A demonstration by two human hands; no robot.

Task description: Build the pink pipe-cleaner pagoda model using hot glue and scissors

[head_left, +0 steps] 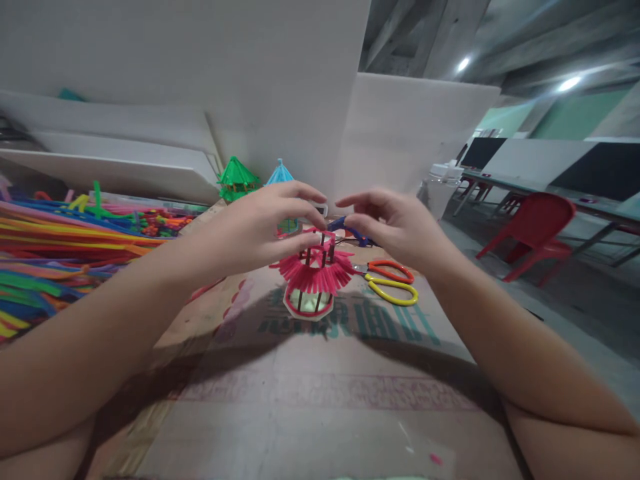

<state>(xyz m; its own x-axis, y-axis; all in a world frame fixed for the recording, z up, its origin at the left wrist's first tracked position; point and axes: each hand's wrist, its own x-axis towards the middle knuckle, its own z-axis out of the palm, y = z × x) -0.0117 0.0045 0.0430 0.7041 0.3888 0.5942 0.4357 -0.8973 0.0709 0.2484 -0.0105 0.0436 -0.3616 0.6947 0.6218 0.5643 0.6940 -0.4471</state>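
A small model pavilion (314,275) with a fringed pink roof, dark posts and a white base stands on the cardboard-covered table (310,400). My left hand (260,227) curls over its top from the left, fingers pinched on the upper pink part. My right hand (385,223) comes in from the right, its fingertips pinched together close to the top of the model; what they hold is too small to make out.
Scissors (393,281) with orange and yellow handles lie right of the model. A heap of coloured pipe cleaners (60,247) fills the left. A green pavilion (237,177) and a blue pavilion (280,175) stand behind. A clear jar (440,187) and a red chair (540,230) are on the right.
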